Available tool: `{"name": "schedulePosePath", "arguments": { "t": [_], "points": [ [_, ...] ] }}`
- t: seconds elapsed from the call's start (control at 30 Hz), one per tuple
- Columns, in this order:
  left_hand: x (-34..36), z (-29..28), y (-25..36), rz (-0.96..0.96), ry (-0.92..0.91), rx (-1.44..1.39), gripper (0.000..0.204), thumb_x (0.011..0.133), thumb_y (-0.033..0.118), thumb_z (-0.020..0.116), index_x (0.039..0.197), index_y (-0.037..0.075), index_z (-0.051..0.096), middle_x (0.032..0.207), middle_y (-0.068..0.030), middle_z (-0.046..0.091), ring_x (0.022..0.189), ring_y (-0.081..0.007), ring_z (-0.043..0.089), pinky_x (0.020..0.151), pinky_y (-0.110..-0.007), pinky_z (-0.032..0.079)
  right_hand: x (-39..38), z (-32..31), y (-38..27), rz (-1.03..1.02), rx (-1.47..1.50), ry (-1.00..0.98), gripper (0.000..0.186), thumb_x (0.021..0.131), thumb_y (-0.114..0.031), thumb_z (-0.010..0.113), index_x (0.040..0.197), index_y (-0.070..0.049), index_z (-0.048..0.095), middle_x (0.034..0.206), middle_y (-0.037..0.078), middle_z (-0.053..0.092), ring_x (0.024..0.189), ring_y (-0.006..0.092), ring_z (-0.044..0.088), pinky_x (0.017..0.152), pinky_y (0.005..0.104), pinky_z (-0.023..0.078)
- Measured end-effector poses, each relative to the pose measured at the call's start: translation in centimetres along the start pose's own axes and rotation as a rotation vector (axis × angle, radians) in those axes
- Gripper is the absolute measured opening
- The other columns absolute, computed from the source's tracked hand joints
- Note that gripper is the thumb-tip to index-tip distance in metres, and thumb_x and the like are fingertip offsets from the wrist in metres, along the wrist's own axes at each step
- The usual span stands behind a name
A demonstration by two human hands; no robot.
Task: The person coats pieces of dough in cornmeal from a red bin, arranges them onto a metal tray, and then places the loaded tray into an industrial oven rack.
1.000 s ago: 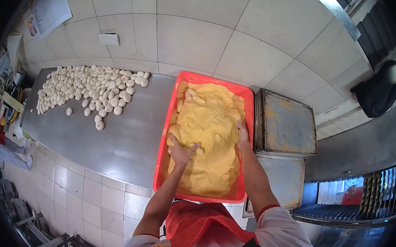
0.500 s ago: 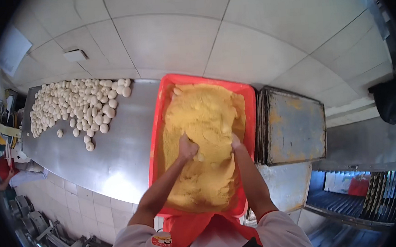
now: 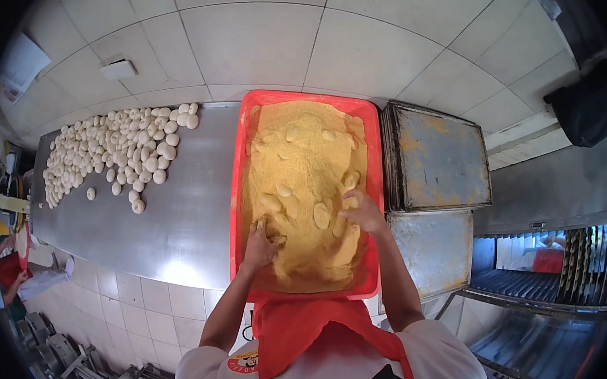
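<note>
A red plastic tub (image 3: 235, 194) holds a deep bed of yellow crumbs (image 3: 305, 165). Several crumb-coated dough pieces lie partly sunk in it, among them an oval dough piece (image 3: 321, 216) between my hands and another dough piece (image 3: 271, 203) just beyond my left hand. My left hand (image 3: 258, 247) is at the tub's left side, fingers apart and touching the crumbs; their tips are partly covered. At the right side, my right hand (image 3: 366, 213) has its fingers spread over the crumbs, beside a dough piece (image 3: 351, 180). Neither hand visibly grips anything.
Left of the tub, a heap of pale dough balls (image 3: 131, 142) sits on a steel table (image 3: 184, 191). Stacked dark metal trays (image 3: 442, 162) stand close on the right, with another tray (image 3: 431, 251) nearer. A person (image 3: 13, 266) is at the far left.
Both hands have drawn nearer to me and their fingers have spread. More dough pieces now show on the crumb surface. The whole view has shifted slightly.
</note>
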State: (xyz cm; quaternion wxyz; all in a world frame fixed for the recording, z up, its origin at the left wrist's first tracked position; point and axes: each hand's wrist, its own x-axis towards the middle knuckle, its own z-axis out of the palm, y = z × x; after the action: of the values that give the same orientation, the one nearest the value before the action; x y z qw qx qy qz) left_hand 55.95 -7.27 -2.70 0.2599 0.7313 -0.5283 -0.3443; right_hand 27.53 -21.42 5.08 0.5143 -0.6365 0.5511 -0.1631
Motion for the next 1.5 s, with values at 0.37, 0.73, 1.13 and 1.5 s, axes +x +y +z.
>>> {"name": "schedulePosePath", "arguments": {
  "t": [0.37,0.73,1.13,1.5],
  "points": [
    [6.5,1.1,5.7,0.164,0.138,0.184,0.036,0.078,0.025,0.074,0.101,0.000,0.063,0.098,-0.0204,0.067,0.090,-0.0351,0.065,0.080,-0.042,0.052,1.1,9.0,0.0,-0.152,-0.627,0.153,0.036,0.073,-0.019,0.076,0.103,-0.001,0.064,0.090,0.016,0.067,0.085,0.0288,0.066,0.077,0.0371,0.051],
    [5.3,-1.5,2.5,0.051,0.068,-0.152,0.051,0.076,0.035,0.074,0.112,-0.001,0.066,0.098,-0.0220,0.070,0.090,-0.0330,0.069,0.081,-0.039,0.054,1.9,0.3,1.9,-0.126,-0.720,-0.218,0.031,0.077,-0.015,0.073,0.105,-0.003,0.066,0.100,0.023,0.067,0.101,0.0345,0.064,0.083,0.0433,0.051],
    [8.7,1.7,3.0,-0.073,0.091,0.232,0.051,0.072,0.028,0.074,0.109,-0.004,0.059,0.100,-0.0214,0.069,0.092,-0.0362,0.068,0.077,-0.042,0.055,-4.9,1.0,4.0,0.075,0.210,0.098,0.025,0.078,-0.018,0.075,0.096,-0.006,0.063,0.087,0.005,0.067,0.079,0.0179,0.065,0.060,0.0340,0.050],
    [-2.7,8.1,19.4,-0.177,-0.681,-1.053,0.031,0.077,0.006,0.071,0.107,0.005,0.061,0.087,-0.0061,0.062,0.068,-0.0127,0.057,0.056,-0.027,0.048,-18.0,-12.6,13.9,0.152,0.332,-0.176,0.035,0.073,-0.016,0.074,0.105,-0.004,0.063,0.085,0.006,0.065,0.073,0.0170,0.064,0.056,0.0298,0.049]
  ]
}}
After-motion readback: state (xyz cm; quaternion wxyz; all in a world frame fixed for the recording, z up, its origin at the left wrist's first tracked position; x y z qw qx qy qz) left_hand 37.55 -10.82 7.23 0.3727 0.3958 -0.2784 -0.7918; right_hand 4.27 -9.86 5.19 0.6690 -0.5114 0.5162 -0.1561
